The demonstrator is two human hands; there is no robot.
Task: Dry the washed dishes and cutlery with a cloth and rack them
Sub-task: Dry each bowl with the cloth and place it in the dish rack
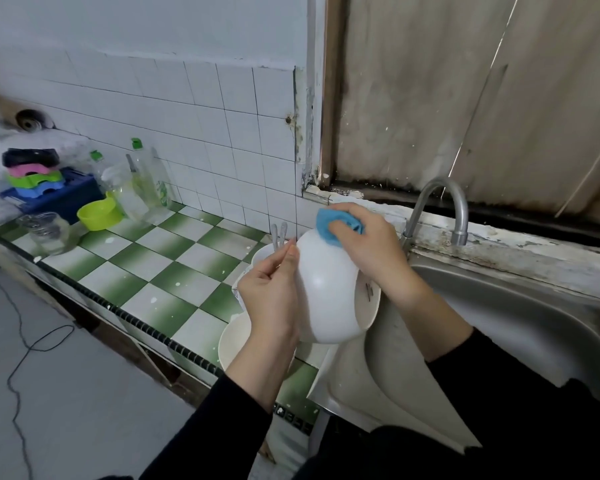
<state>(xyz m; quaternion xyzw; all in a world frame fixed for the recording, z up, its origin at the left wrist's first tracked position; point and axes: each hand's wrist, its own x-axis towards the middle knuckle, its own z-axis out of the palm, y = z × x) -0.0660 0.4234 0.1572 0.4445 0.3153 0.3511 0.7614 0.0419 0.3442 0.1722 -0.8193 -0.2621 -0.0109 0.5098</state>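
Note:
A white bowl is held tilted above the counter's right end, its rim turned toward the sink. My left hand grips its left side, fingers curled on the outer wall. My right hand presses a blue cloth against the top of the bowl's outside. Below and behind the bowl sit more white dishes, partly hidden. Two pale cutlery handles stick up from a white bowl behind my left hand.
A steel sink with a curved tap lies to the right. On the green-and-white checked counter stand a glass jar, a lime bowl, soap bottles and stacked coloured items on a blue crate.

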